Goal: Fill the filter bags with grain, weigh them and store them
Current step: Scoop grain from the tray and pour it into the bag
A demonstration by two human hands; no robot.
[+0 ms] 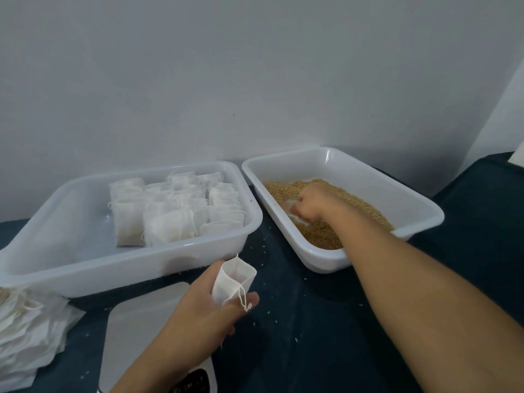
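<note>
- I am working at a dark blue worktop [312, 321] with two white plastic tubs side by side on it, and loose grains are lying scattered across its cloth.
- The left tub [85, 268] is holding the filled filter bags [170, 211], white drawstring pouches packed in rows toward its far right side; they overlap too much for me to count.
- The right tub [368, 177] is holding the golden-brown grain [320, 234], with a bare patch of white floor showing near its middle.
- The scale [141, 330], one flat white platform, is sitting in front of the left tub under my left forearm.
- One stack of empty bags [25, 333] is lying at the left edge.
- My right hand [312, 205] is reaching down into the grain, fingers curled in a fist; I cannot tell what they enclose.
- My left hand [204, 310] is holding one filter bag [232, 282] above the worktop between the tubs, fingers pinching its lower part, its mouth standing open and its string dangling.
</note>
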